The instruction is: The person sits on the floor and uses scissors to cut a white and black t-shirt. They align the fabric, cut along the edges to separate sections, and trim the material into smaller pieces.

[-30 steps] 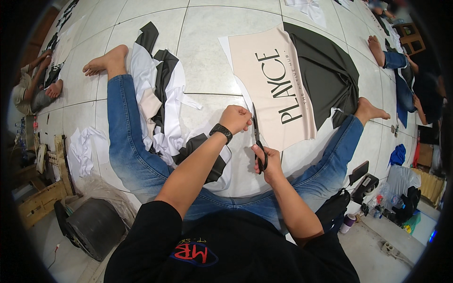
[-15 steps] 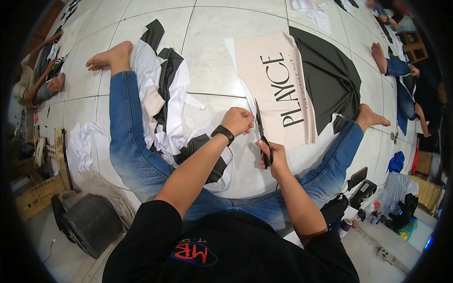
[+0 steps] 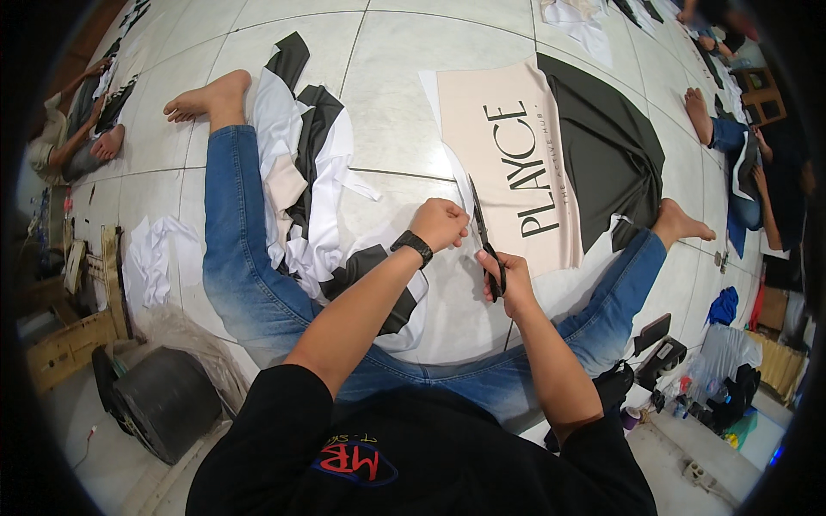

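My right hand point(image 3: 518, 288) grips a pair of black-handled scissors point(image 3: 482, 225), thumb and fingers in the loops. Its blades point away from me, along the left edge of a beige fabric panel point(image 3: 490, 95) with black lettering. A thin strip of white fabric point(image 3: 461, 170) borders that edge. Left of the blades, my left hand point(image 3: 440, 224) is closed in a pinch at the strip's near end; the fingertips partly hide what they hold. Dark grey fabric point(image 3: 602, 155) adjoins the panel on the right. My left wrist wears a black watch point(image 3: 412, 248).
Between my spread legs, a heap of white and dark fabric pieces point(image 3: 323, 163) lies left on the tiled floor point(image 3: 404, 77). A dark cylindrical object point(image 3: 168, 404) stands lower left. A phone point(image 3: 652, 334) is at lower right. Other people sit at both sides.
The whole view has shifted slightly, with the floor and fabric appearing a little farther right. My hands keep nearly the same places by the panel's edge, scissors still in the right hand.
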### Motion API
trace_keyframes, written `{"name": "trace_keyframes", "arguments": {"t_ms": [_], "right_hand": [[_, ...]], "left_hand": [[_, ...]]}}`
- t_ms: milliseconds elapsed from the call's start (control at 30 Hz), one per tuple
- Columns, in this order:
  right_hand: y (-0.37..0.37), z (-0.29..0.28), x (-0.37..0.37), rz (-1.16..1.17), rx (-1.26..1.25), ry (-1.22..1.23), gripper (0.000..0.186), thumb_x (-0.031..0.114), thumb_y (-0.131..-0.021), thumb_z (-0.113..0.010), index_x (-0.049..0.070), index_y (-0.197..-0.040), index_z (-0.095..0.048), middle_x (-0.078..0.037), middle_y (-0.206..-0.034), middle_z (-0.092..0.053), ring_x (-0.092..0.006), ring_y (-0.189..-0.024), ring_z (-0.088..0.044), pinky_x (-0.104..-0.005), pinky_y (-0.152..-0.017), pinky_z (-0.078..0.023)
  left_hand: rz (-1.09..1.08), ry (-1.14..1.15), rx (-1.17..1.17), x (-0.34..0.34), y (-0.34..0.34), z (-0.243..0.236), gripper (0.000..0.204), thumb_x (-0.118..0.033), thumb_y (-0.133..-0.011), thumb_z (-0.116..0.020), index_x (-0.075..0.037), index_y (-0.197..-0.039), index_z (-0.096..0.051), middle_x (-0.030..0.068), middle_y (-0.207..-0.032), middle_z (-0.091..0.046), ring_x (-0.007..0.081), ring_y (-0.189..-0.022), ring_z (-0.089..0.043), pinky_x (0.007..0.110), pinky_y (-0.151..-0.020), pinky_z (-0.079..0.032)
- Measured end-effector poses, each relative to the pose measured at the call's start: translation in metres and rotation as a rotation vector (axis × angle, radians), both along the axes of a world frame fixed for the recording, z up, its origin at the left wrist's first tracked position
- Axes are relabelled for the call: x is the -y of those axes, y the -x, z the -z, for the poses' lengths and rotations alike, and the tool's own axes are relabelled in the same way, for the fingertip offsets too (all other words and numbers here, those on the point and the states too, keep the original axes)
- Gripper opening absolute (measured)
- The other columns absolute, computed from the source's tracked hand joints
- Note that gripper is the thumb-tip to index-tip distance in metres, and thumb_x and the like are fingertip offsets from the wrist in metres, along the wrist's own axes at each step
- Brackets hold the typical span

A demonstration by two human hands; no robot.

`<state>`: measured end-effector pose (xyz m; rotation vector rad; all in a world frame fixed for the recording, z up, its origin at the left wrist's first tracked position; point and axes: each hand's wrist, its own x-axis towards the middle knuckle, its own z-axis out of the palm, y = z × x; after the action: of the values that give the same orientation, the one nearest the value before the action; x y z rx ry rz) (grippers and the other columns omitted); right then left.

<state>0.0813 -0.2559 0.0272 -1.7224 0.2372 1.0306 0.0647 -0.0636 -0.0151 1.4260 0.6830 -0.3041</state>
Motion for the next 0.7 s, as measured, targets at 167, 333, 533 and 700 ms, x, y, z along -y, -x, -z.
{"name": "trace_keyframes", "arguments": {"t_ms": [167, 333, 533, 700], "right_hand": [[-0.002, 0.001, 0.001, -0.024, 0.006, 0.006, 0.042, 0.039, -0.085, -0.077, -0.001, -0.082, -0.067, -0.001, -0.052, -0.051, -0.0110, -0.041, -0.049, -0.0261, -0.037, -0.038], [-0.005, -0.005, -0.001, -0.030, -0.011, 0.024, 0.040, 0.039, -0.084, -0.078, 0.001, -0.078, -0.065, -0.001, -0.052, -0.050, -0.0112, -0.040, -0.049, -0.0264, -0.036, -0.038], [-0.020, -0.004, -0.005, -0.066, 0.001, 0.030, 0.043, 0.040, -0.084, -0.077, 0.004, -0.070, -0.060, -0.001, -0.053, -0.051, -0.0118, -0.040, -0.049, -0.0266, -0.036, -0.039], [-0.024, -0.005, -0.009, -0.065, 0.012, 0.036, 0.044, 0.040, -0.084, -0.077, 0.003, -0.069, -0.059, -0.001, -0.054, -0.050, -0.0119, -0.040, -0.049, -0.0266, -0.036, -0.039]], "left_hand": [[0.012, -0.023, 0.006, 0.001, 0.000, -0.004, 0.024, -0.014, -0.087, -0.063, 0.008, -0.094, -0.068, 0.0117, -0.071, -0.070, 0.0148, -0.051, -0.065, 0.027, -0.047, -0.052], [0.009, -0.030, 0.014, 0.000, 0.000, -0.004, 0.026, -0.015, -0.088, -0.064, 0.010, -0.095, -0.067, 0.0129, -0.071, -0.070, 0.0157, -0.050, -0.064, 0.028, -0.046, -0.052], [0.004, -0.018, 0.020, 0.001, 0.001, -0.004, 0.026, -0.014, -0.087, -0.064, 0.010, -0.095, -0.067, 0.0132, -0.071, -0.070, 0.0161, -0.050, -0.064, 0.028, -0.046, -0.052], [-0.006, -0.005, 0.009, 0.000, 0.002, -0.005, 0.026, -0.015, -0.087, -0.064, 0.010, -0.095, -0.067, 0.0133, -0.071, -0.070, 0.0160, -0.051, -0.065, 0.028, -0.046, -0.052]]}}
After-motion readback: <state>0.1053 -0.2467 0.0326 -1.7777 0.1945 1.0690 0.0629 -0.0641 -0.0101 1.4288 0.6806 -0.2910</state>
